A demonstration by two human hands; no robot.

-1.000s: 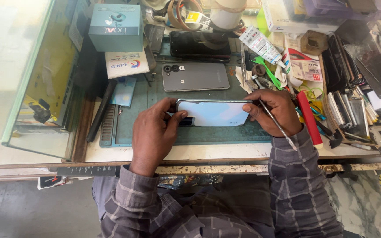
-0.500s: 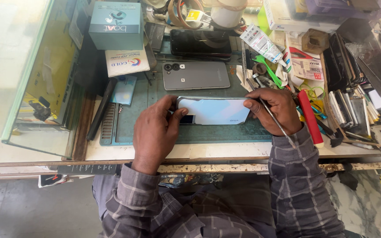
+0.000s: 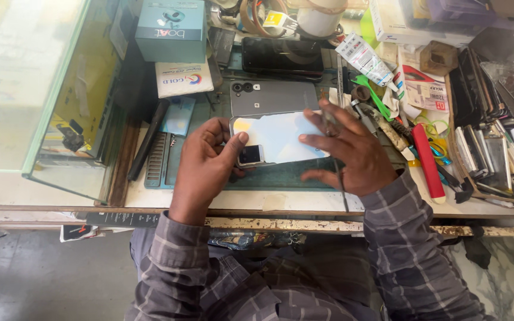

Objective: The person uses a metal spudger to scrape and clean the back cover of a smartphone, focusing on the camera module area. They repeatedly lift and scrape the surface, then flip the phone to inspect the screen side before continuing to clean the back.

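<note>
A pale blue phone point(image 3: 278, 137) lies back-up and slightly tilted over the green work mat point(image 3: 287, 176). My left hand point(image 3: 206, 163) grips its left end, thumb pressed beside the small dark camera block. My right hand point(image 3: 352, 151) rests on the phone's right end with its fingers spread. A thin metal tool point(image 3: 341, 187) is pinned in that hand and points toward me. A grey phone back point(image 3: 275, 97) lies just beyond the blue phone, touching its far edge. Farther back lies a black phone point(image 3: 281, 56).
A teal box point(image 3: 171, 27) and a white box point(image 3: 184, 78) stand at the back left beside a glass case point(image 3: 60, 119). A red-handled tool point(image 3: 428, 161), green tweezers point(image 3: 371, 94), a glue tube point(image 3: 364, 56) and stacked phone parts point(image 3: 486, 142) crowd the right side.
The blue phone has turned and shifted toward me. My right hand has opened its fingers over the phone's right end, and my left thumb now sits by the camera corner.
</note>
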